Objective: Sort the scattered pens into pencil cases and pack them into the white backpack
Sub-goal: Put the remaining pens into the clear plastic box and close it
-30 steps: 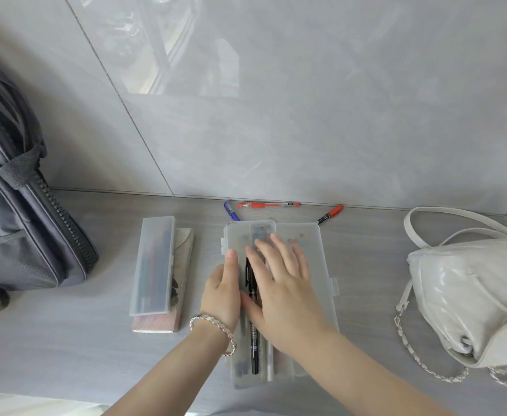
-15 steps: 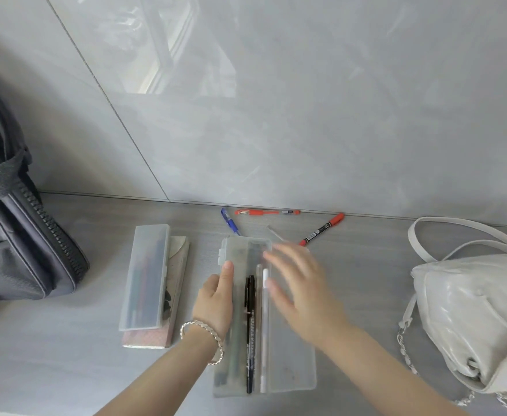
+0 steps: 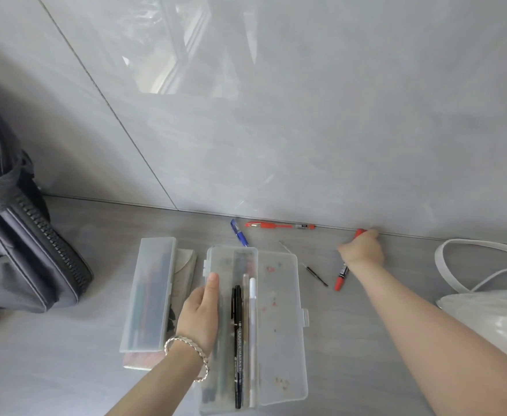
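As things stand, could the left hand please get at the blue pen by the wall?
Probably yes: the left hand rests on the open pencil case, and nothing lies between it and the blue pen.

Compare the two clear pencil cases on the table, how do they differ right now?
The open pencil case lies with its lid folded flat to the right; the closed pencil case is shut. The open one is steadied by the left hand; the closed one is untouched and rests on a notebook. Both are translucent plastic and hold pens.

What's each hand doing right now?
Left hand: open, flat on the open clear plastic pencil case.
Right hand: closed around the red-capped marker.
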`<action>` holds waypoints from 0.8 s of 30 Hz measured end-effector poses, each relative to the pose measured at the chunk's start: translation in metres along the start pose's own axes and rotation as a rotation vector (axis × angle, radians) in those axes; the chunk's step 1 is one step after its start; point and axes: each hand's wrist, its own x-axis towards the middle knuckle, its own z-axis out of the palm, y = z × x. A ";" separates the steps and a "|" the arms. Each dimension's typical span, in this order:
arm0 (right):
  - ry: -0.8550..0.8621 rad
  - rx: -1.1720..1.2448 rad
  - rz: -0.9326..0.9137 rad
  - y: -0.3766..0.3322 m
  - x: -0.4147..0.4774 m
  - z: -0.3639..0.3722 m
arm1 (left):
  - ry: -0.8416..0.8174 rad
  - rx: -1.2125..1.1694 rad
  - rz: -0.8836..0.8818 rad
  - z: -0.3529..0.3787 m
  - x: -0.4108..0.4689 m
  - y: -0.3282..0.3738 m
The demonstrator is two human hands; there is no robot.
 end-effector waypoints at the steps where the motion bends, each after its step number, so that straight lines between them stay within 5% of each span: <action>1: -0.006 -0.017 -0.010 0.001 0.001 -0.001 | 0.003 0.005 -0.005 -0.002 0.002 -0.002; 8: -0.205 -0.160 -0.501 0.025 -0.045 0.001 | -0.003 -0.030 -0.059 -0.004 0.004 -0.007; 14: -0.193 -0.428 -0.532 0.042 -0.071 0.006 | -0.011 0.002 -0.046 -0.002 -0.001 -0.007; 20: -0.073 0.230 -0.626 0.016 -0.104 -0.050 | -0.021 -0.008 -0.021 -0.003 -0.007 -0.007; 24: -0.146 0.551 -0.706 -0.002 -0.152 -0.094 | -0.061 -0.033 -0.023 -0.001 -0.015 -0.006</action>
